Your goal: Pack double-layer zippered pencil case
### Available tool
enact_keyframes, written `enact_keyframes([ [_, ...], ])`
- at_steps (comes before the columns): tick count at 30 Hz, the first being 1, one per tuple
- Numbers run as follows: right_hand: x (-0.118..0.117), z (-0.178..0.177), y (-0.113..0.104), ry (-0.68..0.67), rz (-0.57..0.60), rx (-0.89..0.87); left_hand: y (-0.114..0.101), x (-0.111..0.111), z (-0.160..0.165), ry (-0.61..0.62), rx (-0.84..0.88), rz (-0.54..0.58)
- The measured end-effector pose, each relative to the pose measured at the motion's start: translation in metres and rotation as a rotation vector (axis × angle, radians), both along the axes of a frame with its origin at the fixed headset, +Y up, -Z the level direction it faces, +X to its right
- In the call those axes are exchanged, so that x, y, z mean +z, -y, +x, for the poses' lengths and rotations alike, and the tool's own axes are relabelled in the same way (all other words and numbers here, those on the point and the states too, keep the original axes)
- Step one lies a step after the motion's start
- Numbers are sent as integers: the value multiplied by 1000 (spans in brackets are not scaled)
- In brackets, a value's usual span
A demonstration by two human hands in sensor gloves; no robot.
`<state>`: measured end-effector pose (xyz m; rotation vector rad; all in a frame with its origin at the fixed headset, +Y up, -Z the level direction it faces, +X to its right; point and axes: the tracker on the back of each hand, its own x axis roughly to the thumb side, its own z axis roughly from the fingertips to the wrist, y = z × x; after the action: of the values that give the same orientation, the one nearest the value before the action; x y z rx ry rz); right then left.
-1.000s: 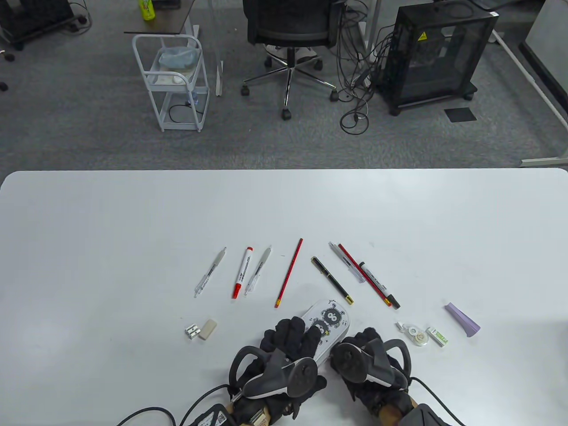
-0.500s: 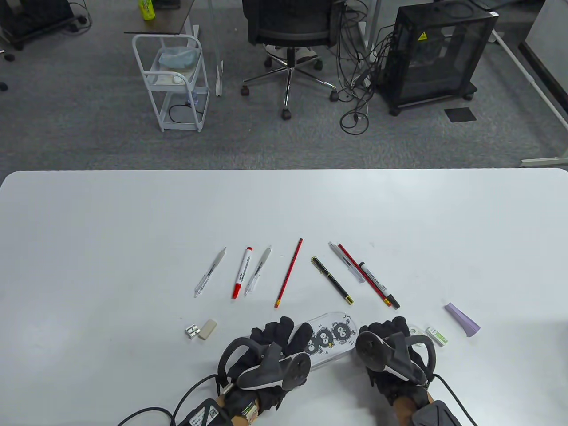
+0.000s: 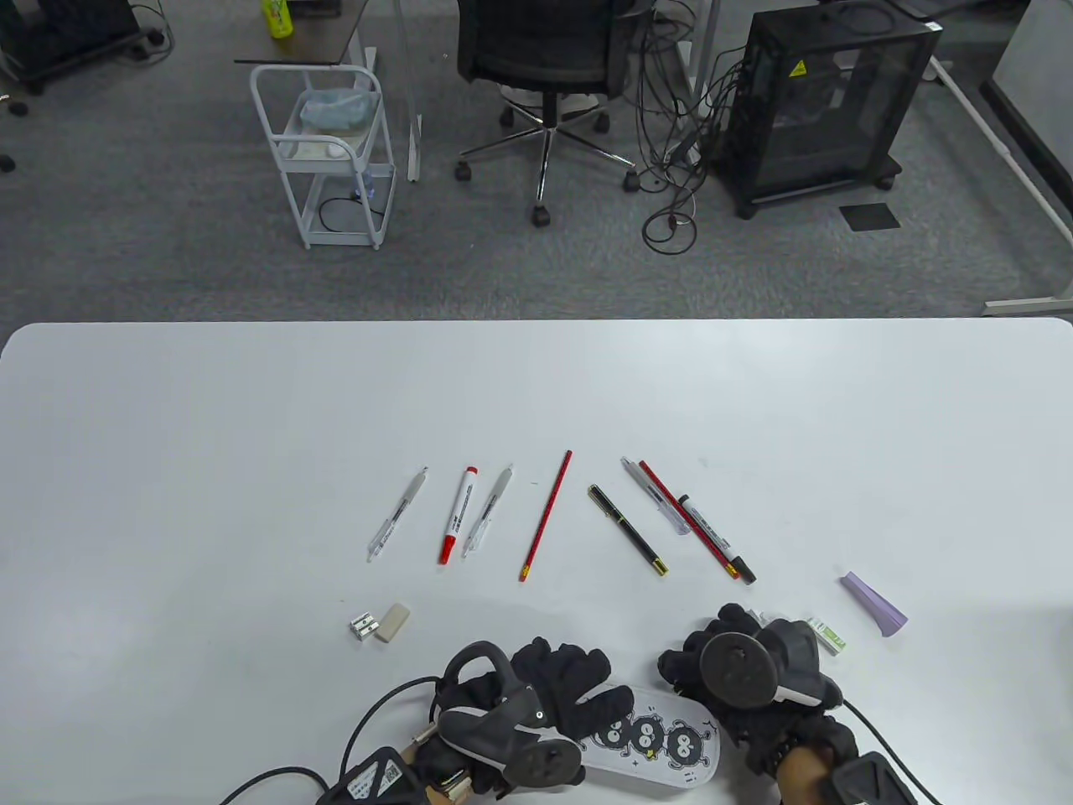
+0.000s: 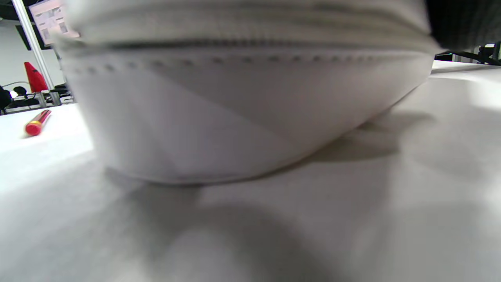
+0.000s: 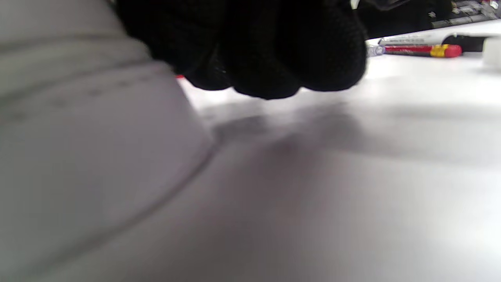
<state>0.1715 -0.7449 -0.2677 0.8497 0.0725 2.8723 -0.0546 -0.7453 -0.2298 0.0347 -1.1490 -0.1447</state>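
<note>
Grey carpet [image 3: 168, 251] fills the far half of the table view, and on it we've got a black mesh office chair on a chrome star base [image 3: 545, 75], a white wire trolley [image 3: 331, 159], a dark glass-sided cabinet on castors [image 3: 826, 101] and a tangle of black cables [image 3: 671, 168]. Closer in, a broad white table with rounded corners [image 3: 209, 419] takes the whole near half.

Across its middle, a loose fan of writing tools: two white pens [image 3: 397, 514], [image 3: 488, 511], a white marker with a red cap [image 3: 458, 515], a red pencil [image 3: 546, 527], a black pen with gold trim [image 3: 628, 530], and a cluster of clear pen, second red pencil and black marker [image 3: 701, 528]. To the left, a metal sharpener [image 3: 362, 625] just beside a beige eraser [image 3: 392, 622]; off right, a lilac wedge-shaped piece [image 3: 874, 604].

Right at the near edge lies the white zippered pencil case printed with black fuzzy cartoon creatures [image 3: 662, 742], flat on the table between the hands. Left hand [image 3: 562, 692] lies over its left end, fingers spread across the top; whether it grips, I cannot tell. Right hand [image 3: 746, 679] sits at the case's right end, fingers curled under and touching it, but whether they actually grip it is hidden. From the left wrist view, the case wall [image 4: 242, 109] fills the frame, zip line blurred.
</note>
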Motion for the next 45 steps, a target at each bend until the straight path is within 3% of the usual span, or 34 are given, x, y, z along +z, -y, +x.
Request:
enact_keyframes([
  [7,0,-1,-2,74,10,45,-4,-5,0,-60,-12,-42],
  [10,-6,14,-4,220,-129,20,-10,-3,4,-142,-41,-107],
  [15,-2,40,-18,370,-178,-39,-26,3,6,-230,-58,3],
  [19,2,50,-25,422,-276,25,-38,-2,-3,-221,92,53],
  [24,-6,40,-6,379,-391,99,-51,-11,-12,-235,214,64],
  [27,-10,27,6,338,-447,115,-57,-22,-18,-287,296,7],
  [30,-9,16,5,295,-420,160,-61,-43,-20,-368,323,-91],
  [32,-8,11,9,248,-458,117,-62,-62,-18,-466,302,-191],
  [35,-8,9,9,231,-467,112,-66,-89,-17,-621,311,-236],
  [41,-8,8,9,220,-470,106,-54,-125,-10,-928,234,-151],
  [45,-8,7,9,206,-466,110,-33,-130,7,-975,11,29],
])
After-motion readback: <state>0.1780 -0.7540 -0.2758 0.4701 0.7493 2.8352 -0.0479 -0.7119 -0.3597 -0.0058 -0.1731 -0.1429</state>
